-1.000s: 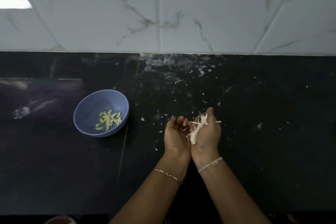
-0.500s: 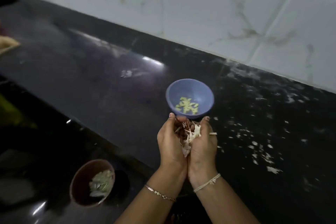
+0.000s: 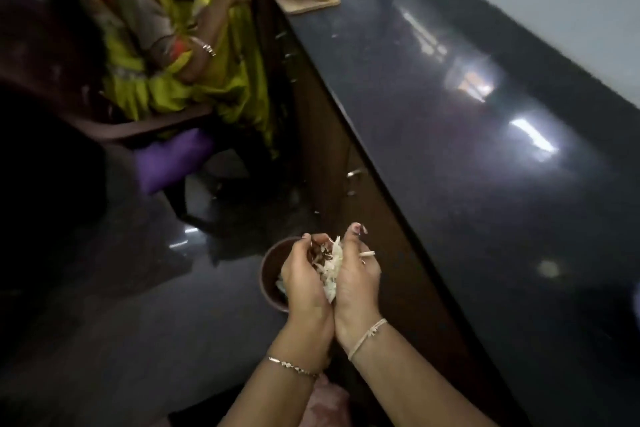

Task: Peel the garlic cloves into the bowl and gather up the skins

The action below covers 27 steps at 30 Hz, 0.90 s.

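1. Head view, my hands: my left hand [image 3: 304, 282] and right hand [image 3: 356, 284] were cupped side by side. The heels were pressed together and the fingers curled up round a heap of garlic skins [image 3: 329, 265] in the hollow between them.
2. Head view, place: both hands hung low, off the left edge of the dark countertop [image 3: 450, 149]. They were right above a round brown pot [image 3: 268, 270] on the floor, with pale scraps showing inside it. The bowl of cloves was out of view.
3. Head view, handling: I judged the skins papery, nearly weightless and limp, apt to float off or cling to damp skin. A loose cupped hold from below suited them better than a squeeze, with no gap left between my palms.
4. Head view, stray: one pale sliver [image 3: 367, 254] lay on the outside of my right fingers and would likely need brushing off.
5. Head view, far left: a seated person [image 3: 180, 45] worked at a wooden board [image 3: 311, 0] on the counter.
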Each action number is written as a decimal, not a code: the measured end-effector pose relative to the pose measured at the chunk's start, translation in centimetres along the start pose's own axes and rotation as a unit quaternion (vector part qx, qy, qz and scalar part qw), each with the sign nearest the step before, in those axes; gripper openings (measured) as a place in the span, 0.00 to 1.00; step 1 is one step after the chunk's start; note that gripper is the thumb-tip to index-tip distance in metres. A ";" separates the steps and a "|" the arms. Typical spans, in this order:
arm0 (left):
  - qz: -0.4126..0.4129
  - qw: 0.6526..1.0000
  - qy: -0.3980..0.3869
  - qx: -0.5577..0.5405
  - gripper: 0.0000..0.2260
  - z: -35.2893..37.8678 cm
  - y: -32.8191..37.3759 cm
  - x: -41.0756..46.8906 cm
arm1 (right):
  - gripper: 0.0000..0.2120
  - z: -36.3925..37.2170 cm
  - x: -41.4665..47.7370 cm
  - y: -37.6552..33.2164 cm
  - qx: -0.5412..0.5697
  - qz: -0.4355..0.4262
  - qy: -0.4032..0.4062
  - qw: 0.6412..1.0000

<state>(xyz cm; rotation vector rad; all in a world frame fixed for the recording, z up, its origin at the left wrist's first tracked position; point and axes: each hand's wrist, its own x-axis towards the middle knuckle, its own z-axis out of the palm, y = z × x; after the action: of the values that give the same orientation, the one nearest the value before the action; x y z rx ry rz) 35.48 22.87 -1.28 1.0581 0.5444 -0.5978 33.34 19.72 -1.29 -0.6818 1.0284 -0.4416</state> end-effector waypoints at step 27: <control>-0.224 0.957 0.171 -0.063 0.17 -15.0 -17.6 39.0 | 0.23 -3.1 35.9 29.8 -0.103 0.289 0.062 0.950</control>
<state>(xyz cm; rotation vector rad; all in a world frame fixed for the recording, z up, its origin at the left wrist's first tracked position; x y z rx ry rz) 49.63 22.82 -44.38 0.9242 1.1310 -0.7691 47.75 17.47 -45.72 -0.5061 1.3460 0.1385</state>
